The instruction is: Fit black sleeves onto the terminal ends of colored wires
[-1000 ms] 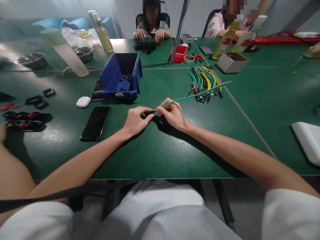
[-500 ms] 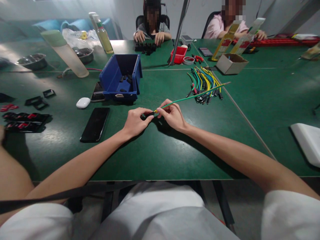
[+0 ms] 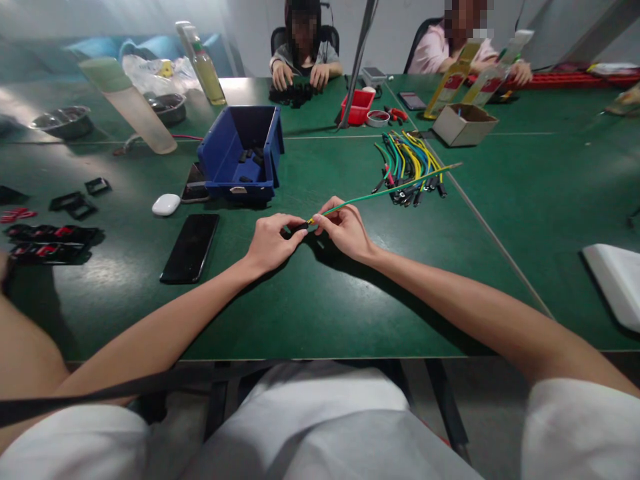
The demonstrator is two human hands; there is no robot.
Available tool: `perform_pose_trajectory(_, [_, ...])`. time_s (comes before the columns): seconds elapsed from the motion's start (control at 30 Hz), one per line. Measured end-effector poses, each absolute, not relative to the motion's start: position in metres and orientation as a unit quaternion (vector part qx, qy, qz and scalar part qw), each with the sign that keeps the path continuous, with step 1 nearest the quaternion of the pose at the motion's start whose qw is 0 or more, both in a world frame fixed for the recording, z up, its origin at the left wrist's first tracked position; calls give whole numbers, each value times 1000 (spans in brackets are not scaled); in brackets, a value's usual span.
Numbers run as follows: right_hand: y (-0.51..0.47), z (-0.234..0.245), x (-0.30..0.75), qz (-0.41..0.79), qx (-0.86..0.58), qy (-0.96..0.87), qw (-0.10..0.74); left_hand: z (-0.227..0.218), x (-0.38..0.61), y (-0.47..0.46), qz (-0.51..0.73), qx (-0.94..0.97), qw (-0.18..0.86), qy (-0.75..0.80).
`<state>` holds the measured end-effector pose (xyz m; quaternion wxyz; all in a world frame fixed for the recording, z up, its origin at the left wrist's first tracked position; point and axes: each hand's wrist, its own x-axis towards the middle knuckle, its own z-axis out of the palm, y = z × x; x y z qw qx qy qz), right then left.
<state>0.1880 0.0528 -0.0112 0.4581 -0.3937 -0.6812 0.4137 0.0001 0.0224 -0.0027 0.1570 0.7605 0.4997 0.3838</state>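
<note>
My right hand [image 3: 346, 231] pinches the near end of a thin green wire [image 3: 386, 192] that slants up and to the right over the green table [image 3: 310, 300]. Facing it, my left hand [image 3: 271, 241] pinches a small black part [image 3: 297, 228] held against the wire's yellow tip. Both hands hover just above the table's middle. A bundle of green, yellow and blue wires [image 3: 411, 167] lies beyond my right hand. A blue bin [image 3: 243, 153] holding small black parts stands beyond my left hand.
A black phone [image 3: 191, 247] and a white earbud case [image 3: 167, 204] lie left of my hands. Black and red parts [image 3: 50, 233] sit at the far left. A cardboard box [image 3: 465, 124], a red tray [image 3: 359, 107] and bottles stand further back. Two people sit across the table.
My hands and the wire stay almost still. The people across the table shift their hands slightly.
</note>
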Motion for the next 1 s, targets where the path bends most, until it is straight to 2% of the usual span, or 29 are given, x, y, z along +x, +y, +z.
perform_pose_trajectory(1.0, [53, -12, 187, 418, -383, -678, 469, -4, -1, 24, 396, 753, 177, 495])
